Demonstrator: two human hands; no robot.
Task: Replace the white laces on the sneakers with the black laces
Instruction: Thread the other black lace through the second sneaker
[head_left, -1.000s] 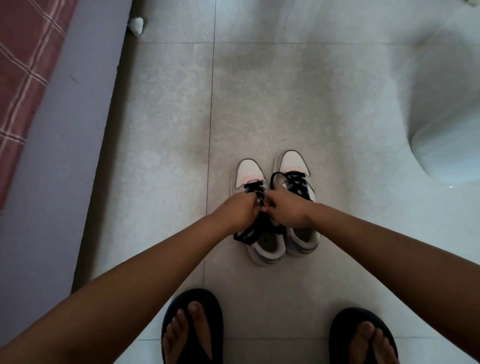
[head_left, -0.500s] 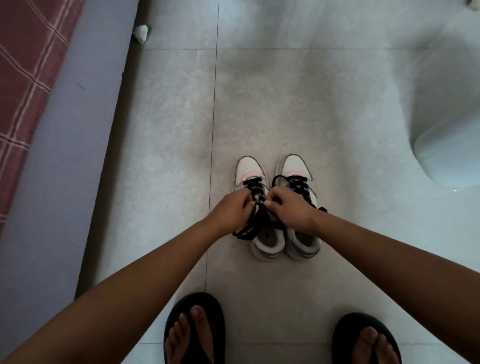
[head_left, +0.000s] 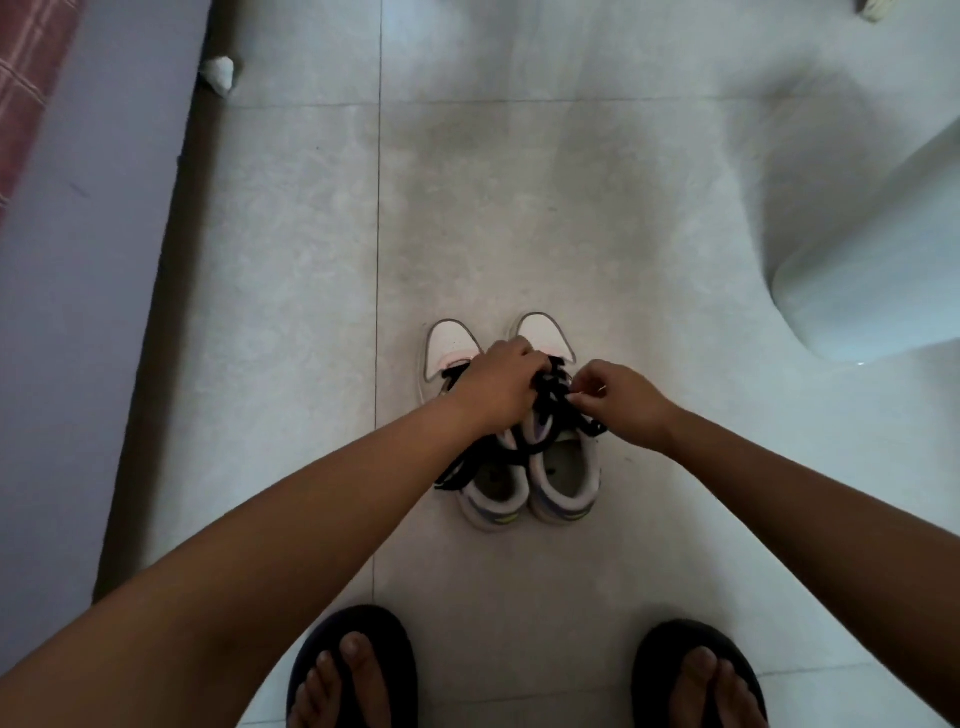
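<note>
No brand or writing can be read. Two white sneakers (head_left: 519, 457) with pink, purple and yellow-green accents sit side by side on the tile floor (head_left: 597, 234), toes at 12 o'clock, heels at 6, long axes parallel. Black laces (head_left: 558, 400) cross the right one; loose ends trail toward 7 o'clock. The left hand (head_left: 498, 384) curls onto the laces over the tongues. The right hand (head_left: 621, 400) pinches a lace at 3 o'clock. Black sandals (head_left: 353, 670) stand at 6 o'clock.
</note>
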